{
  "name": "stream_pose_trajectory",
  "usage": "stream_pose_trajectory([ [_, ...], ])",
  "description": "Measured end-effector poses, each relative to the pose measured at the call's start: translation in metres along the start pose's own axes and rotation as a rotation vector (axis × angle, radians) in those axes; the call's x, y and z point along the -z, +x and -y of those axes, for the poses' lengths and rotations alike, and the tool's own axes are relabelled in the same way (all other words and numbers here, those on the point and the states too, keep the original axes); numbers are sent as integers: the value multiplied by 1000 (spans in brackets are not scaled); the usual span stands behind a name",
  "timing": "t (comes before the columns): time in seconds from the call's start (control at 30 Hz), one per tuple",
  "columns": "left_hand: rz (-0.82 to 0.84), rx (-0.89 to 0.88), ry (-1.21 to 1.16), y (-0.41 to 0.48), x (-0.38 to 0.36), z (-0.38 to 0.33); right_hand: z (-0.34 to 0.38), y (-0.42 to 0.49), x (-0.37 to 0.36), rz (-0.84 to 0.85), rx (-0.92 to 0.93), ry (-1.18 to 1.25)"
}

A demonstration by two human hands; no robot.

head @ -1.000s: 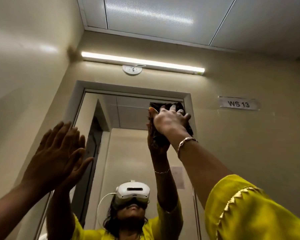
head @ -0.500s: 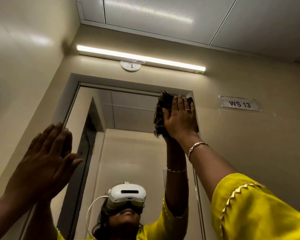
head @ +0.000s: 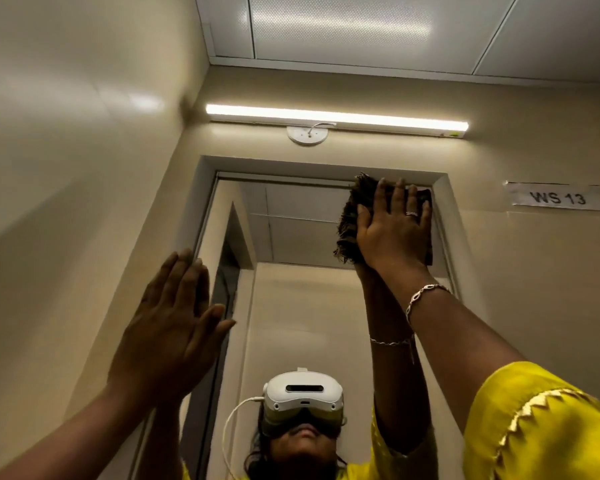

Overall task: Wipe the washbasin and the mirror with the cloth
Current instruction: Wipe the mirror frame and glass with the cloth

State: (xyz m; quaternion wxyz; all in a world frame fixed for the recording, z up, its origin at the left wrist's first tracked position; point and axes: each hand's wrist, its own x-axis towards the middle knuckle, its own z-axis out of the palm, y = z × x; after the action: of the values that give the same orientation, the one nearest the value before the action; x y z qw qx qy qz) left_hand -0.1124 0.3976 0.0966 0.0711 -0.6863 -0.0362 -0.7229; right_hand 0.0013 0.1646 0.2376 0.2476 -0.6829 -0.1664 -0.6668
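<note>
head view: right hand, fingers spread flat, presses the cloth on the mirror at its top right corner; left hand open, empty. washbasin unseen, mirror wiping underway.

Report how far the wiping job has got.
Done: nothing can be confirmed; the washbasin is out of view. In hand: the right hand presses the dark cloth flat on the mirror, at its top right corner, while the left hand rests open by the left frame. Left: the lower glass, perhaps the basin.
</note>
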Motion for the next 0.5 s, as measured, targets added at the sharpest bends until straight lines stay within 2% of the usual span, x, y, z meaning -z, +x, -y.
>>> stream_pose_trajectory([
  [0.17,-16,-7,8,-1,-5,6,37,-4,-5,-25,-10,19],
  [0.37,-54,11,-53,-3,-8,9,97,-13,-8,13,87,30],
  [0.5,-87,-2,-80,-2,-8,10,127,-14,-10,43,71,59],
])
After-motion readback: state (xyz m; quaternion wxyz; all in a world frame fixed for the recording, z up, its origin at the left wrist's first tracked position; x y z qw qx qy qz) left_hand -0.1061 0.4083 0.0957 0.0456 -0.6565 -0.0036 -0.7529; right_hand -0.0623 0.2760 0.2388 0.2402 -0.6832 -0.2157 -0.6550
